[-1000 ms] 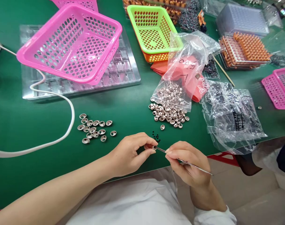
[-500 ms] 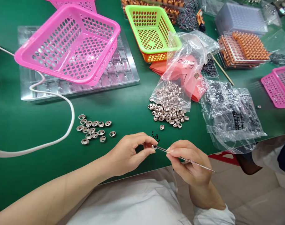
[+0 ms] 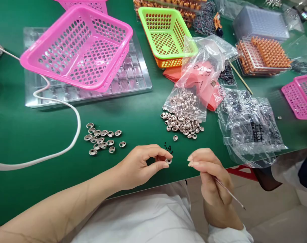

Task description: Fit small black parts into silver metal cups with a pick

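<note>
My left hand pinches a small silver metal cup with a hole in it between thumb and forefinger, just above the green table. To the right, my right hand is apart from that cup. A thin metal rod lies within its curled fingers, one end pointing back down to the right; the other end is hidden. Thumb and forefinger come close together at the front, and I cannot tell if anything is between them. Several tiny black pieces lie just beyond my left fingertips.
Loose silver cups lie on the left. A larger pile spills from a clear bag. Behind stand a pink basket on a metal tray and a green basket. A white cable curves at left.
My right hand has drawn back to the right, away from the cup. The rod's front end has left the cup, and the rod now sits back in the palm. My left hand stays nearly in place.
</note>
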The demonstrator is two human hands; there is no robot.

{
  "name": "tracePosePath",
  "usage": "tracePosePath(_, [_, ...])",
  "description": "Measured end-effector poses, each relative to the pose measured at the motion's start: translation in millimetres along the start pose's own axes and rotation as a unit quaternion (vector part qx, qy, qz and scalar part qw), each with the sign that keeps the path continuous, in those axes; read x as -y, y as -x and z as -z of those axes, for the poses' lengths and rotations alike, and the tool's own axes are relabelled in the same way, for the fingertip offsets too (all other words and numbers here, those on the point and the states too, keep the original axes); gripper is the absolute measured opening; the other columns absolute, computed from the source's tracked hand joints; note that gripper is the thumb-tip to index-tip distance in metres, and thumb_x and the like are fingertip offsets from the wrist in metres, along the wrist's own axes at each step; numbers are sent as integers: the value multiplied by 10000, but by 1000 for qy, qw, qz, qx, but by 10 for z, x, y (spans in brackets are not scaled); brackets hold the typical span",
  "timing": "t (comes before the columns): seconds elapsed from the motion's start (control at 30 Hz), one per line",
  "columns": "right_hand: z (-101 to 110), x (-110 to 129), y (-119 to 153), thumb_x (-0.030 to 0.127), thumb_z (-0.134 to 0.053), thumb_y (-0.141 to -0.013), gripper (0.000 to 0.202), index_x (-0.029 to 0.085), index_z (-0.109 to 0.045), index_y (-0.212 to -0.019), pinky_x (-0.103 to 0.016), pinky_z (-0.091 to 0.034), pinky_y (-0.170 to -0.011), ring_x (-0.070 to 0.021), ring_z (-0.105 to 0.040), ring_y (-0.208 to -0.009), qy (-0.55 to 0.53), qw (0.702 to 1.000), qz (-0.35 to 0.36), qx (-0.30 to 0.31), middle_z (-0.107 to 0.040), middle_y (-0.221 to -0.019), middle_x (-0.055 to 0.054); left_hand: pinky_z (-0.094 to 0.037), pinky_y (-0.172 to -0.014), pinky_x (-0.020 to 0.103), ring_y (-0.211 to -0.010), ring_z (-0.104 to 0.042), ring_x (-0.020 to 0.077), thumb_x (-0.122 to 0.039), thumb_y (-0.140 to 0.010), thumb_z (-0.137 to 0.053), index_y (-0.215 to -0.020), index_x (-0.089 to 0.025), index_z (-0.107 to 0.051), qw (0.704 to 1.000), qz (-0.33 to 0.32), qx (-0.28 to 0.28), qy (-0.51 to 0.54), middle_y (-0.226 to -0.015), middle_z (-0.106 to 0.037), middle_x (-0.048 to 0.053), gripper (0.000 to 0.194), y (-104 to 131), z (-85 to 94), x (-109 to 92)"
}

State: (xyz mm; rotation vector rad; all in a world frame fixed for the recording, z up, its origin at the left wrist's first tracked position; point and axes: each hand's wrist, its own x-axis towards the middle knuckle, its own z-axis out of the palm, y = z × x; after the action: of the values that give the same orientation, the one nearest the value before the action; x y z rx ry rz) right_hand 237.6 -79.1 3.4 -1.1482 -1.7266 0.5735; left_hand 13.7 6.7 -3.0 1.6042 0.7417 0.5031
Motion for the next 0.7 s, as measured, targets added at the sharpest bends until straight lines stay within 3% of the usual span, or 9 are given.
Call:
tracePosePath(0.2, [-61, -126, 19, 27, -555, -909, 333, 146, -644, -1207, -355, -587, -727, -200, -645, -920, 68, 985, 136, 79, -727, -1057, -103, -526, -685, 202, -734, -665, 121, -165, -909, -662, -1005, -139, -758, 1000, -10, 6, 4, -833, -716, 37, 139, 8, 6, -12])
tracePosePath(0.37, [-95, -171, 20, 10, -650, -852, 282, 110, -683, -1113, -311, -586, -697, -191, -639, -907, 110, 968, 207, 88, -764, -1026, -105, -541, -695, 214, -754, -678, 133, -149, -909, -650, -1015, -123, -755, 999, -26, 18, 14, -846, -725, 62, 151, 32, -12, -2])
tracePosePath(0.7, [-102, -105, -11, 38, -700, -817, 164, 129, -722, -951, -307, -570, -668, -177, -644, -849, 156, 953, 241, 101, -778, -963, -76, -551, -690, 233, -757, -674, 150, -119, -895, -652, -1018, -138, -744, 997, -71, 18, 10, -811, -735, 58, 154, 53, -47, -7])
